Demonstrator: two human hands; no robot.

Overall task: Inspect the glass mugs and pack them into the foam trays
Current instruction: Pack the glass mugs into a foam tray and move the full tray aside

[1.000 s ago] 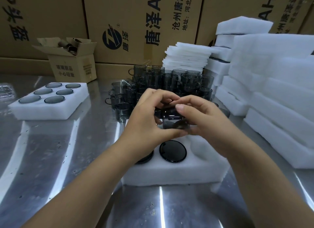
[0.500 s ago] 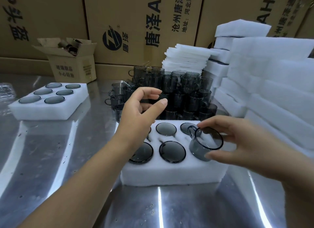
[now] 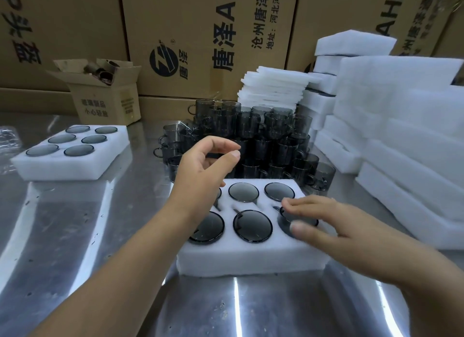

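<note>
While in tray [image 3: 251, 259], mug [image 3: 285, 220] under rt hand [image 3: 324, 221].

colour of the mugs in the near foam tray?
Smoky dark grey, see-through glass mugs in a white foam tray; head view.

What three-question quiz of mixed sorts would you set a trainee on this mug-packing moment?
1. True or false: the right hand rests on a smoky grey glass mug in the near-right pocket of the near white foam tray.
2. How many mugs sit in the far white foam tray at left?
3. The left hand is: A) gripping a mug, B) open and empty above the tray, C) flat on the steel table.

Key: 1 true; 2 six; 3 B.
</note>
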